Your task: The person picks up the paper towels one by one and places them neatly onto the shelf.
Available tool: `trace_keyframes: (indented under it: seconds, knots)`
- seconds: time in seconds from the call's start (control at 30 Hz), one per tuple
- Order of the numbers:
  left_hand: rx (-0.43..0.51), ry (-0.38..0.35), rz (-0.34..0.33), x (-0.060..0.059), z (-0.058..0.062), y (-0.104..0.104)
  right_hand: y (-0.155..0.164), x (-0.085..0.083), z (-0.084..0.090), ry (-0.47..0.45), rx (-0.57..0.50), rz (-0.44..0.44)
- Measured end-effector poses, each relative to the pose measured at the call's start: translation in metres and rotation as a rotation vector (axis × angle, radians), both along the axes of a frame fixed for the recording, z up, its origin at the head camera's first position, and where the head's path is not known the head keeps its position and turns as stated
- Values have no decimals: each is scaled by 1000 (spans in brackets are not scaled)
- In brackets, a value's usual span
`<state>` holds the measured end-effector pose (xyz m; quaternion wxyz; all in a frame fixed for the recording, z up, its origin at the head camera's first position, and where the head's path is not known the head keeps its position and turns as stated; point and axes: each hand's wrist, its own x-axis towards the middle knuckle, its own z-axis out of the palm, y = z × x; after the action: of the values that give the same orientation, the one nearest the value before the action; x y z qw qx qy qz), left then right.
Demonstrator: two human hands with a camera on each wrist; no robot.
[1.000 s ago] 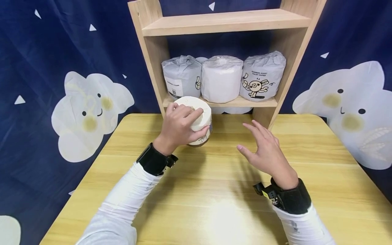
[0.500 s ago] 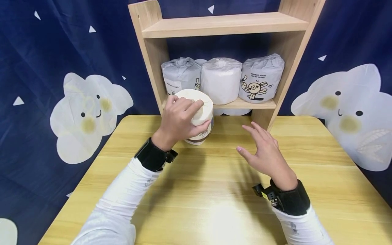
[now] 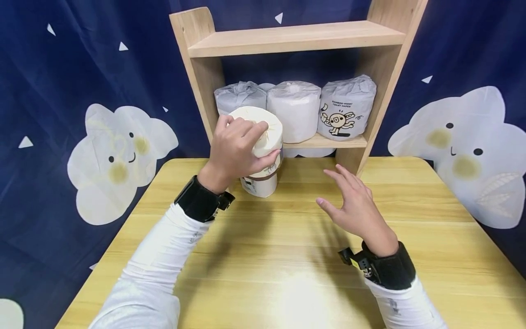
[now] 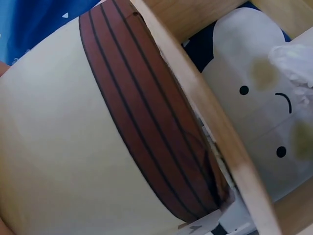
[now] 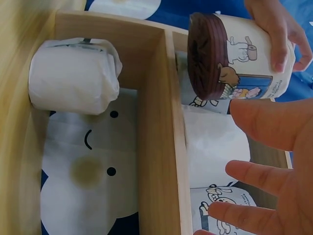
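The left hand gripped a wrapped toilet paper roll from above, fingers curled over its top end and thumb against its side, so that the roll hung upright just in front of the wooden shelf unit, level with the front edge of its lower shelf board and clear of the surface; the right wrist view showed the roll's brown banded base free of any support. A top hold of this kind left the roll's base and sides unobstructed. The right hand hovered in front of the shelf unit's right upright, its grip wide, fingers spread and holding nothing. On the lower shelf board stood three wrapped rolls side by side, packed closely. A cloud-patterned blue backdrop hung behind the shelf unit.
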<state>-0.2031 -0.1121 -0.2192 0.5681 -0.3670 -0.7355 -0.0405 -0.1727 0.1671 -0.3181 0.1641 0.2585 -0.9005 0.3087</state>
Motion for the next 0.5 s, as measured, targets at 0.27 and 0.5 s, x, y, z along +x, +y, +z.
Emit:
trace_keyframes:
  seconds: [0.27,0.5]
  knots:
    - [-5,25,-14,-3,13,3,2,3,1,-2,-3,0]
    - [8,50,-13,-3,28,5,3,3,3,3,6,-1]
